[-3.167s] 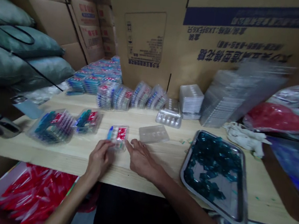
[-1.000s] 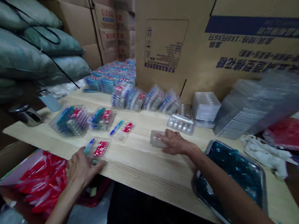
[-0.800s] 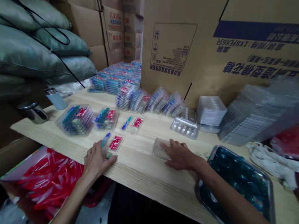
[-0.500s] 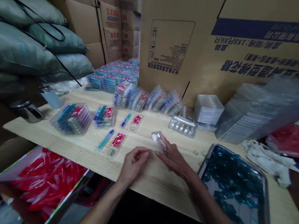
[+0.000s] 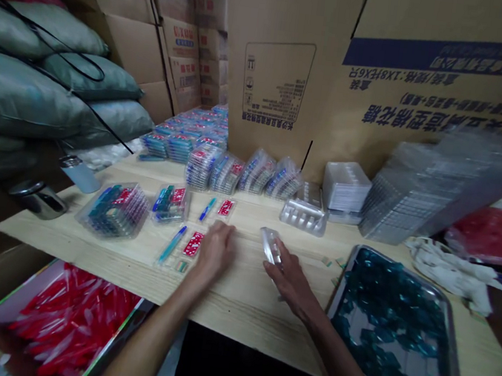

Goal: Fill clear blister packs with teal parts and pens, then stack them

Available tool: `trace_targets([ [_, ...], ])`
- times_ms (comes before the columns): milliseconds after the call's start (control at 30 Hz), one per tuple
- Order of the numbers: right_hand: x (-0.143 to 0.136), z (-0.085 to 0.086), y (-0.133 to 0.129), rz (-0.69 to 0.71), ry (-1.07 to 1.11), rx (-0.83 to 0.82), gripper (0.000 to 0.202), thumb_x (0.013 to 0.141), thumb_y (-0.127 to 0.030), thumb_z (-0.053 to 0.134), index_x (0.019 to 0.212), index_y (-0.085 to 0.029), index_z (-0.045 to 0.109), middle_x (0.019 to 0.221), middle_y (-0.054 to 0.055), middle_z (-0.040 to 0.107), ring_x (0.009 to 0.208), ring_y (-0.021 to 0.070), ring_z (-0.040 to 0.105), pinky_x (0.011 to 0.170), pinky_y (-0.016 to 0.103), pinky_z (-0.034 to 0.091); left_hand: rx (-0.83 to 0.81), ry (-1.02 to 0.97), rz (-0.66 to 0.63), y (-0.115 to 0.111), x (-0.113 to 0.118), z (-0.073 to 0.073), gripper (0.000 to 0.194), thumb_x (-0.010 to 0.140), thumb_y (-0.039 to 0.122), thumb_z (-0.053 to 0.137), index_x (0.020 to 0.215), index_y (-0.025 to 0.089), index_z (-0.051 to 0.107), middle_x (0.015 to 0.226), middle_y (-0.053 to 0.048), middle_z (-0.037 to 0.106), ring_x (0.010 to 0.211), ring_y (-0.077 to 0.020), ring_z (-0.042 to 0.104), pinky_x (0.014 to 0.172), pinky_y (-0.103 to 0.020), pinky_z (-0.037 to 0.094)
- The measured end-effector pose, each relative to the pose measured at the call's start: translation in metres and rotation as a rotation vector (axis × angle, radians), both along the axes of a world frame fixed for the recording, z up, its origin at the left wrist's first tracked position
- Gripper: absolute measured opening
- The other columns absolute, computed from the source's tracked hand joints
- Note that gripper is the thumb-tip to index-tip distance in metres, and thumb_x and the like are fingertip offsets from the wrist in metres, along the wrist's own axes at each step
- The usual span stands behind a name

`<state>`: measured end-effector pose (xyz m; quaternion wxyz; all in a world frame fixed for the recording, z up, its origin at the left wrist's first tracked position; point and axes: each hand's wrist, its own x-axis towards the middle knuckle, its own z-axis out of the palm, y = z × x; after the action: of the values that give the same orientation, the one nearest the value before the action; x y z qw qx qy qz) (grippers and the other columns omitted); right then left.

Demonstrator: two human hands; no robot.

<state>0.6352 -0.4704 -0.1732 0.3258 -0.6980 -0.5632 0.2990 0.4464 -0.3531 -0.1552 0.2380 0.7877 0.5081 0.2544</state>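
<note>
My right hand (image 5: pixel 288 278) grips a small clear plastic tray (image 5: pixel 268 245) by its right side, tilted above the table. To its left, my left hand (image 5: pixel 216 249) is slightly blurred, its fingers curled closed and their tips hidden. It is beside two clear trays lying flat. The nearer one holds a blue pen (image 5: pixel 173 244), a red patterned packet (image 5: pixel 193 244) and a small striped piece (image 5: pixel 181 266). Behind it, the farther one has a second pen (image 5: pixel 207 209) and another red packet (image 5: pixel 225 208), its front edge partly covered by my left hand.
Stacks of filled trays (image 5: pixel 115 211) stand at left and along the back. Empty clear trays (image 5: pixel 346 184) are piled back right. A metal tray (image 5: pixel 451 310) of teal pieces lies at right, near white gloves (image 5: pixel 451 270). A box of red pieces (image 5: pixel 79 319) sits below the table edge.
My left hand has moved left and away from me, toward the flat trays. My right hand still holds the clear tray, now turned more upright. The view has shifted slightly.
</note>
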Motion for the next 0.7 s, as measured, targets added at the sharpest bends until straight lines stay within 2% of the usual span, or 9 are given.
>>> trace_targets([
  [33,0.0,0.0,0.002,-0.044,-0.053,-0.021,0.079,0.089,-0.064,0.042,0.156,-0.028,0.02,0.138,0.012,0.05,0.123,0.0308,0.05,0.104,0.05,0.038,0.104,0.291,0.049,0.021,-0.009,0.002,0.03,0.087,0.014,0.044,0.093,0.018,0.073,0.103,-0.012,0.065,0.104,-0.0266,0.057,0.087,-0.036,0.046],
  [100,0.0,0.0,0.006,-0.089,-0.111,-0.063,0.08,0.088,-0.063,0.045,0.155,-0.027,0.022,0.131,0.012,0.052,0.116,0.0313,0.053,0.1,0.048,0.04,0.112,0.463,0.04,0.056,-0.024,0.004,0.03,0.083,0.01,0.045,0.085,0.016,0.074,0.107,-0.016,0.064,0.109,-0.0309,0.056,0.09,-0.038,0.044],
  [167,0.0,0.0,0.009,-0.086,-0.161,-0.074,0.077,0.089,-0.062,0.043,0.155,-0.028,0.024,0.128,0.012,0.052,0.113,0.0309,0.054,0.097,0.046,0.042,0.073,0.535,-0.008,0.082,-0.03,0.004,0.026,0.081,0.012,0.048,0.079,0.016,0.073,0.104,-0.016,0.066,0.104,-0.0303,0.06,0.087,-0.037,0.045],
  [233,0.0,0.001,0.01,-0.067,-0.218,-0.081,0.075,0.09,-0.062,0.043,0.154,-0.028,0.025,0.129,0.013,0.051,0.111,0.0309,0.054,0.094,0.045,0.043,0.048,0.581,-0.054,0.098,-0.031,0.002,0.022,0.08,0.016,0.051,0.08,0.018,0.073,0.099,-0.014,0.068,0.097,-0.0281,0.063,0.085,-0.034,0.046],
  [400,0.002,0.016,0.006,0.008,-0.531,-0.095,0.082,0.088,-0.068,0.045,0.154,-0.024,0.026,0.133,0.02,0.048,0.116,0.0385,0.049,0.094,0.051,0.04,-0.015,0.64,-0.176,0.123,-0.021,0.007,0.013,0.074,0.022,0.059,0.076,0.02,0.071,0.082,-0.01,0.071,0.093,-0.0264,0.064,0.085,-0.032,0.046],
  [500,0.008,0.026,0.007,0.046,-0.646,-0.131,0.073,0.093,-0.065,0.035,0.153,-0.024,0.029,0.143,0.023,0.04,0.121,0.0409,0.046,0.096,0.054,0.036,-0.038,0.656,-0.255,0.133,-0.013,0.009,0.008,0.071,0.022,0.061,0.065,0.019,0.065,0.071,-0.007,0.067,0.085,-0.0238,0.064,0.084,-0.032,0.046],
  [533,0.012,0.029,0.008,0.057,-0.654,-0.145,0.069,0.095,-0.063,0.032,0.152,-0.024,0.031,0.144,0.023,0.04,0.122,0.0402,0.047,0.097,0.054,0.035,-0.04,0.66,-0.27,0.134,-0.011,0.009,0.01,0.071,0.021,0.061,0.062,0.018,0.063,0.066,-0.006,0.064,0.083,-0.023,0.063,0.083,-0.032,0.046],
  [600,0.026,0.033,0.011,0.051,-0.667,-0.158,0.059,0.098,-0.054,0.028,0.148,-0.024,0.038,0.138,0.021,0.048,0.119,0.0367,0.051,0.095,0.051,0.035,-0.041,0.664,-0.282,0.133,-0.007,0.01,0.013,0.072,0.021,0.062,0.06,0.016,0.06,0.057,-0.003,0.057,0.079,-0.0218,0.061,0.083,-0.032,0.046],
  [700,0.057,0.033,0.012,-0.064,-0.754,-0.182,0.042,0.097,-0.031,0.035,0.131,-0.016,0.055,0.116,0.018,0.063,0.109,0.0325,0.056,0.091,0.045,0.035,-0.044,0.648,-0.275,0.126,-0.005,0.014,0.017,0.071,0.022,0.065,0.057,0.016,0.058,0.047,0.001,0.046,0.072,-0.0201,0.058,0.077,-0.03,0.045],
])
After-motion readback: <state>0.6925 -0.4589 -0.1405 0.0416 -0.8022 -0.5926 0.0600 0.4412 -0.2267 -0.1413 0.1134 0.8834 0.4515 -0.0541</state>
